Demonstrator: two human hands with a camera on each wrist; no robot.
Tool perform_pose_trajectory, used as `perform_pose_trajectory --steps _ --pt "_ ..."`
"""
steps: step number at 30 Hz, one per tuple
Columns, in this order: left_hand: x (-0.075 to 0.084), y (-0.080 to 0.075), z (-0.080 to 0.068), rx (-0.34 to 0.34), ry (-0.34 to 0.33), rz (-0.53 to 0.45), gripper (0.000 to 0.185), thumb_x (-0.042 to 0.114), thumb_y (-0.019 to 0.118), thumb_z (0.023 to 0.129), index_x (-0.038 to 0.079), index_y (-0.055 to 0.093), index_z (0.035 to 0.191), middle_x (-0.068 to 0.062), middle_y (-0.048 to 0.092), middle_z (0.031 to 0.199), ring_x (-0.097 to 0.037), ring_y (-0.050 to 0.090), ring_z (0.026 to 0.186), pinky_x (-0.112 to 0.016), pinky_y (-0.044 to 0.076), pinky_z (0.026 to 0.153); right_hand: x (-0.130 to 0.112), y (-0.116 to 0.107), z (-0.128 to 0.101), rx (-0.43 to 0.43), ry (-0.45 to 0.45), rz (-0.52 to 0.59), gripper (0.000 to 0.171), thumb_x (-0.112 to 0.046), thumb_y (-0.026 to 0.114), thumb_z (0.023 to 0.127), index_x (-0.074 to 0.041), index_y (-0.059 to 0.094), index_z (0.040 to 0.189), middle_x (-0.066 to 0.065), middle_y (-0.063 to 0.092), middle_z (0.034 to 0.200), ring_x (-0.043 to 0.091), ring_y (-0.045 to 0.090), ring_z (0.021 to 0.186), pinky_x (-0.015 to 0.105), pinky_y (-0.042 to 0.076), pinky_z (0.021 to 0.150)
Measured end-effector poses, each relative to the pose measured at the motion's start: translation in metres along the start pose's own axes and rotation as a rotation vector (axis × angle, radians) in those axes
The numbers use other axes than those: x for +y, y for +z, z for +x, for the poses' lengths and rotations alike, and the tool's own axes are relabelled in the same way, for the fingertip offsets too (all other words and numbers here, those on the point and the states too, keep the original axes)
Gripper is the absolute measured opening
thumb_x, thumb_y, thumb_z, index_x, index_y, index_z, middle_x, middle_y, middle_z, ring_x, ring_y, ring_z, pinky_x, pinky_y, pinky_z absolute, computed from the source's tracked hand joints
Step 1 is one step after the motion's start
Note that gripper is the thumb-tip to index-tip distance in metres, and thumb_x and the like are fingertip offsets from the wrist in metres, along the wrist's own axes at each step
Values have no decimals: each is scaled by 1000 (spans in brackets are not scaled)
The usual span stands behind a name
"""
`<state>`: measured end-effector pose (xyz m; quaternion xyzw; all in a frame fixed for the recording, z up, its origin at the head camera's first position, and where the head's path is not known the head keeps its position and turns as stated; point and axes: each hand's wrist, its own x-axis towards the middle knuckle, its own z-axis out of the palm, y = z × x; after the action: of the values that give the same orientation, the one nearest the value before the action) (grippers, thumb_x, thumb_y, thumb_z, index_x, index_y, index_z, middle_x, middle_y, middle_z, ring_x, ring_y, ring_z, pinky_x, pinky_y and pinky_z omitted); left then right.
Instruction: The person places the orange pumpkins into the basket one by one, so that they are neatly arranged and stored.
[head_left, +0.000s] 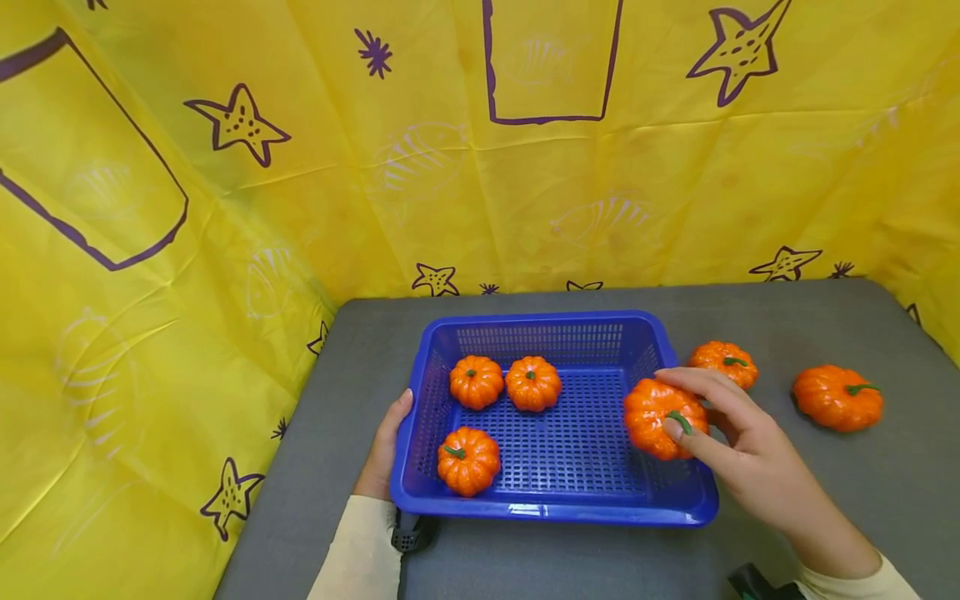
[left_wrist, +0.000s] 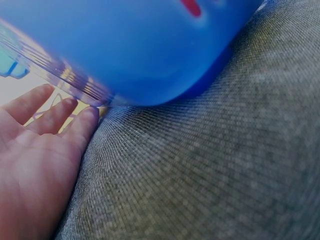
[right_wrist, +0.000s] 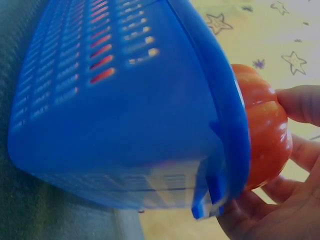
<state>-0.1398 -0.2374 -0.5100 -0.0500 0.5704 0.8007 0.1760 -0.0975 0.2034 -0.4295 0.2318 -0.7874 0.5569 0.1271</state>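
A blue plastic basket point(head_left: 555, 512) with slotted walls sits on the grey surface, holding three small orange pumpkins: one at back left point(head_left: 476, 383), a neighbour point(head_left: 533, 384), and one at front left point(head_left: 468, 462). Over the basket's right end, my right hand point(head_left: 757, 467) grips another pumpkin point(head_left: 660, 417), thumb beside its green stem. The right wrist view shows that pumpkin point(right_wrist: 267, 135) partly behind the basket rim point(right_wrist: 225, 100). My left hand point(head_left: 384, 446) rests against the basket's left side. In the left wrist view, its fairly straight fingers point(left_wrist: 75, 127) touch the outer wall.
Right of the basket, two more pumpkins lie on the grey cloth surface point(head_left: 780, 333): a nearer one point(head_left: 720, 358), close behind my right hand, and a farther one point(head_left: 836, 398). A yellow patterned curtain point(head_left: 525, 192) hangs behind and at the sides.
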Motion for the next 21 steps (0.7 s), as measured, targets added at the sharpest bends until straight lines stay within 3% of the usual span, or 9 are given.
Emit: perform_pose_trajectory --steps 12,21 --pt "1 0 -1 -14 3 -1 74 62 45 108 19 38 168 -19 49 162 -34 57 137 -52 49 110 -7 10 4 -86 -33 24 61 23 70 92 -3 64 147 15 60 144 19 56 131 18 47 104" --pt "1 1 0 -22 4 -14 76 62 45 108 17 38 168 -19 50 161 -33 57 136 -51 48 111 -10 23 6 -115 -37 -7 59 15 75 93 -9 66 146 9 62 143 18 55 132 20 44 106"
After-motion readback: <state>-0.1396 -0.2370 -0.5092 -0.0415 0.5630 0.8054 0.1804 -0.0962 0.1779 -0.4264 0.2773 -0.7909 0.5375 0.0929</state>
